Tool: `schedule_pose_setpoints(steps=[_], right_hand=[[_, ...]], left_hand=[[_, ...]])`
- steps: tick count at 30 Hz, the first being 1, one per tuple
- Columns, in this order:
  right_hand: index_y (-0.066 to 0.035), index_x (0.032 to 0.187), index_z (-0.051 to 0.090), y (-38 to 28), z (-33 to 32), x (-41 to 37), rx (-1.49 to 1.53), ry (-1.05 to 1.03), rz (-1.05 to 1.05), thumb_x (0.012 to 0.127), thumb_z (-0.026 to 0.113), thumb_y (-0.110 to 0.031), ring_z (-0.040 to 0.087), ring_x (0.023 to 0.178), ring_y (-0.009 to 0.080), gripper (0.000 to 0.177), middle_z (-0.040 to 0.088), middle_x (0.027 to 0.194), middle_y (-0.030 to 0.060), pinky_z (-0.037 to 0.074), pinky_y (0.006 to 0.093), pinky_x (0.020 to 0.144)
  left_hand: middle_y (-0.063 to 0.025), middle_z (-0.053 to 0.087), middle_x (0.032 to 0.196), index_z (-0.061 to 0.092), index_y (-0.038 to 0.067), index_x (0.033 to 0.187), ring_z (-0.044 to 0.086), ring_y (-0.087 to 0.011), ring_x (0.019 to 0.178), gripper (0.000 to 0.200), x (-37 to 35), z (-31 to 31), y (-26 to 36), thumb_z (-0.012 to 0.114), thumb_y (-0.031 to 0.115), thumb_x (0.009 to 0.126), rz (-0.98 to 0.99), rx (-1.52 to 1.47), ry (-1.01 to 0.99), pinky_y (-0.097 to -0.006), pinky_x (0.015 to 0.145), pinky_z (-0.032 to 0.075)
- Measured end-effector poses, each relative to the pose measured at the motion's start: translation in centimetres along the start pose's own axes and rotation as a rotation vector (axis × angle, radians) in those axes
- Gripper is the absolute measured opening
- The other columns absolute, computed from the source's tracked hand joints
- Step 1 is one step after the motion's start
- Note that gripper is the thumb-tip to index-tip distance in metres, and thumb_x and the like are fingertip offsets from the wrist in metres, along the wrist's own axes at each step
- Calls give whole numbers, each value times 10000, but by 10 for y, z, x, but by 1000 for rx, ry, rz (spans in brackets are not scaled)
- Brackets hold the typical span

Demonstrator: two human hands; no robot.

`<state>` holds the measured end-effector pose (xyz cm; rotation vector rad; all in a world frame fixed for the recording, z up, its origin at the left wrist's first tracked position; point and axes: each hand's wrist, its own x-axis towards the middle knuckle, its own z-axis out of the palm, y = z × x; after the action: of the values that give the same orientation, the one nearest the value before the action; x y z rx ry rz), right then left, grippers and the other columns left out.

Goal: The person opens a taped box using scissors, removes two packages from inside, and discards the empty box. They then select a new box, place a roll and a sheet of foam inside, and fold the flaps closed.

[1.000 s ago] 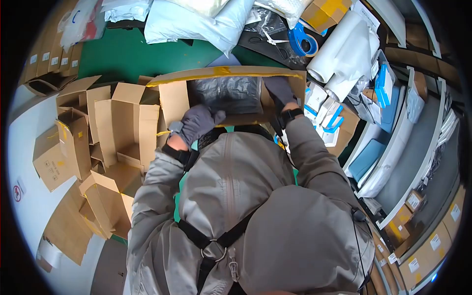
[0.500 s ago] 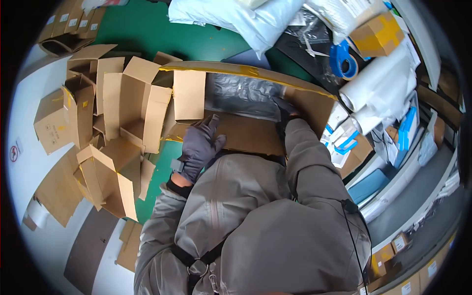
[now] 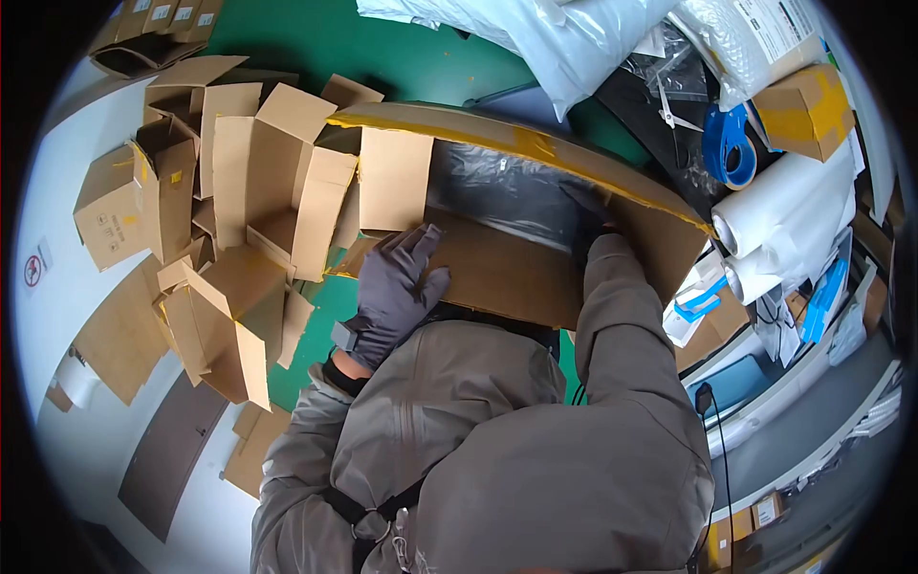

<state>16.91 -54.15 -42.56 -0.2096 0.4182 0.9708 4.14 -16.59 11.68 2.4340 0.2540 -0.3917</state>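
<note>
In front of my body stands an open cardboard carton [image 3: 507,273], with yellow tape along its raised far edge. Inside lies something wrapped in clear plastic over a dark surface [image 3: 497,187]. My left hand [image 3: 397,287], in a dark grey glove, rests at the carton's near left side, fingers stretched out and thumb apart. Beside its fingertips a cardboard flap [image 3: 394,177] stands up. My right hand [image 3: 588,215], gloved too, reaches inside at the right end, against the plastic. Shadow and the dark wrapping blur its fingers.
Several open cardboard boxes [image 3: 253,182] crowd the left. At the upper right are a pale plastic mailer [image 3: 564,53], scissors [image 3: 669,115], a blue tape dispenser [image 3: 727,143], a taped small box [image 3: 808,110] and white rolls [image 3: 784,210]. Shelving [image 3: 822,392] runs down the right.
The view has shifted, so the carton appears farther right. My right hand reaches deeper into the carton's right end. My left hand stays at the near left side.
</note>
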Motion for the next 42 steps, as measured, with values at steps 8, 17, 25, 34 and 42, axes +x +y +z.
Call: schedule_pose_setpoints(steps=[8,17,25,34,42], right_hand=[[-43,1541,545,12,174,-22,-1496,281,242,1077,623,-263,524,1437,234,519,580,1545,92,413,364,1227],[-17,1373,678,47,430,-91,-1448,373,-22,976,743,-208,628,1345,279,445,673,1447,143,469,382,1151],[-74,1338,707,23,615,-238,-1702,599,-158,915,710,-103,701,1211,346,424,743,1282,190,535,403,1030],[46,1170,755,-5,761,-308,-1368,746,-686,1009,598,-35,730,1133,250,239,777,1217,158,536,362,1050],[42,1395,653,-36,880,-184,-1709,394,-1285,1080,546,-138,654,1253,265,378,704,1337,167,450,375,1157]], left_hand=[[-246,739,1195,688,-2,1333,726,-413,1067,496,-7,8,-10,738,229,896,-59,-40,98,-450,939,586],[-239,752,1174,752,16,1251,743,-391,1034,472,-22,3,-14,745,333,902,-105,-111,162,-462,895,599],[-222,747,1249,719,22,1325,727,-387,1123,594,9,-12,-73,723,439,901,-100,90,372,-460,995,567],[-184,747,1256,692,34,1341,717,-383,1123,708,30,-20,-113,656,595,912,-229,119,178,-488,958,565],[-187,732,1295,687,35,1344,701,-397,1157,740,21,-56,-111,667,634,910,-301,-37,-82,-475,1000,549]])
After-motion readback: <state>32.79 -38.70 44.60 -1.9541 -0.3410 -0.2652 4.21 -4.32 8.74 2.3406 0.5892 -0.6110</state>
